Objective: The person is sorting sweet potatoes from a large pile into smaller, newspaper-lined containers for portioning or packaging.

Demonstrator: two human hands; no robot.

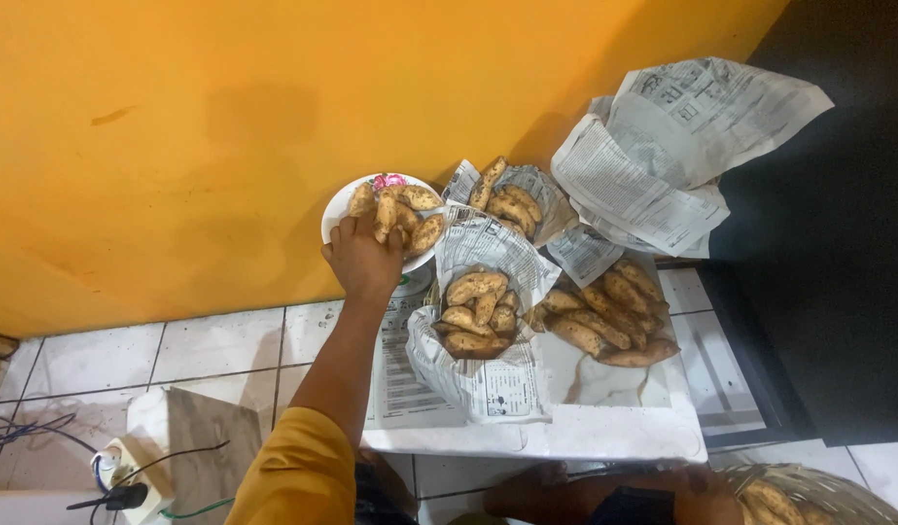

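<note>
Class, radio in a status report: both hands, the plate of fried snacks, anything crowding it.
Left hand on plate of fried snacks, fingers on one piece. Right hand out of view. Paper-lined basket close beside plate.

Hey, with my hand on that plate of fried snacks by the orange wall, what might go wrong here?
The left hand grips the white round plate, which is piled with golden fried pieces; tilting it may roll some off. The newspaper-lined bowl of fried pieces sits close beside, so the arm might knock it. The loose newspaper sheets could slide.
</note>
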